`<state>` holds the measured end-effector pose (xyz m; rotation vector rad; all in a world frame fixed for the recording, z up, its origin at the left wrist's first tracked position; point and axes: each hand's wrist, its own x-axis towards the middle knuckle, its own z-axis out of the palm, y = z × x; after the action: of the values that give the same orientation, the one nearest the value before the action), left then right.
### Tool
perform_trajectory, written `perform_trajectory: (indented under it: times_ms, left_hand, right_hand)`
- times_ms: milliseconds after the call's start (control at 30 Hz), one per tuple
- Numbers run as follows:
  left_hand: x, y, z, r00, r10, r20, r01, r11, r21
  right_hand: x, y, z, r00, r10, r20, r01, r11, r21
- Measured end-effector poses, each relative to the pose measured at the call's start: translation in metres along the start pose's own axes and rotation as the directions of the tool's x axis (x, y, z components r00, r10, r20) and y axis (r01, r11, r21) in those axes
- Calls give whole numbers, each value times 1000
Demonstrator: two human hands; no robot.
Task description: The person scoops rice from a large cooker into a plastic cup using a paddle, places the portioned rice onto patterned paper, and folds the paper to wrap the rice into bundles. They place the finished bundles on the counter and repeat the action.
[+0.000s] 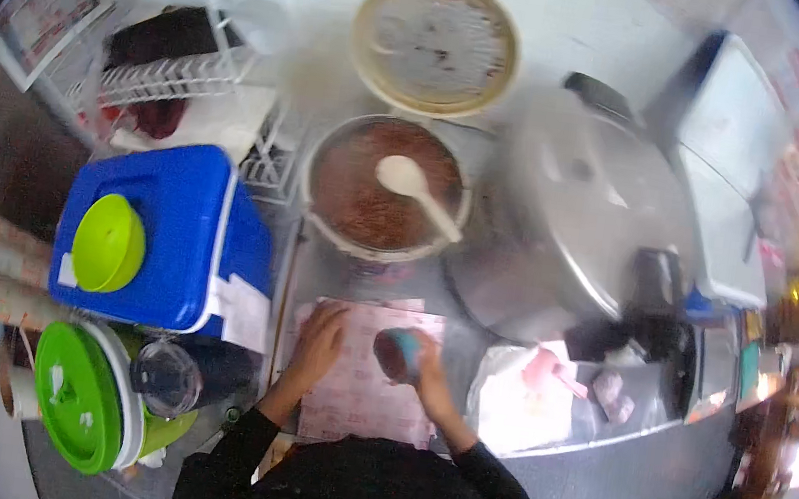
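Note:
My left hand [319,341] rests on the upper left part of pink printed paper [355,410], fingers extended and holding nothing that I can see. In my right hand [431,384] is a small blue cup [404,349], tilted above the paper with its dark brown inside facing left. Motion blur hides whether the brown is contents or coating. Just beyond the paper stands a round tub [306,196] of reddish-brown paste or sauce. A pale ladle or large spoon [403,176] lies across it, its handle against the right rim.
Left stands a blue cooler [182,172] with a lime-green bowl [105,245] on its lid, near a green-lidded container [77,400]. A large metal pot [518,265] rises at right, beside a white bag [523,406]. Behind the tub is a round lid [434,46]; a white wire rack [163,86] sits far left.

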<state>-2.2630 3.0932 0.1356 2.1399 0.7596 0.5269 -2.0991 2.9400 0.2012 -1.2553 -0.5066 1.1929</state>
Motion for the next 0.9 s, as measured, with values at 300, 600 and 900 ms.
perform_trajectory:
  times_ms: [300, 600, 900]
  left_hand:
    - [-23, 8, 41, 993, 87, -79, -55, 938, 341]
    - [-16, -53, 46, 962, 250, -113, -174, 875, 451]
    - [42, 36, -3, 966, 95, 240, -140, 974, 179]
  right_hand:
    - [-7, 73, -3, 766, -512, 390, 430, -43, -902]
    - [-31, 53, -5, 889, -384, 249, 343, 199, -918]
    - [8, 128, -26, 850, -499, 168, 338, 273, -901]
